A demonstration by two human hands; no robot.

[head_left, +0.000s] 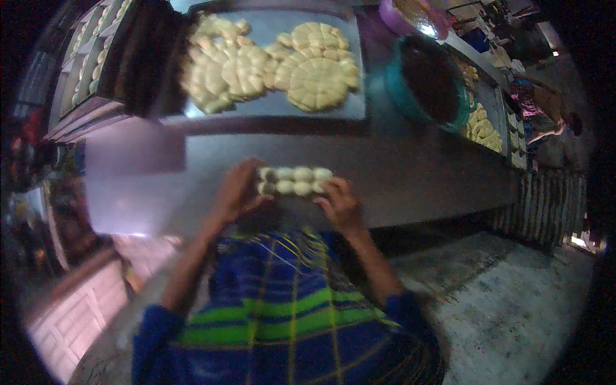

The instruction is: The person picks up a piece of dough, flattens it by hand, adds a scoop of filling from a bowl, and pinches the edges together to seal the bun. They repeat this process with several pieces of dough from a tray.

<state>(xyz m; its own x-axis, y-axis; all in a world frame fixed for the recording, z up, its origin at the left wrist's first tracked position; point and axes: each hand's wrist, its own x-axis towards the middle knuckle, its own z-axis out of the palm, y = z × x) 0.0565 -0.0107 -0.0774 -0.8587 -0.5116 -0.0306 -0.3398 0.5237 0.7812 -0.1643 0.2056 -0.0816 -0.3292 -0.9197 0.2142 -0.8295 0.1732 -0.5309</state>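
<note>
Two rows of pale dough balls, clamped between my hands.
Left to right: stacked trays (93,67) of dough; my left hand (240,192), curled against the left end of the double row of dough balls (301,181) — at the near part of the grey surface (417,183) (blur hides whether it is lifted); beyond it, flat dough clusters (317,74); my right hand (340,200), thumb and fingers gripping the right end — then a teal basin (398,83).

head view | text: none readable | labels: none readable | brands: none readable | numbers: none readable | signs: none readable
</note>
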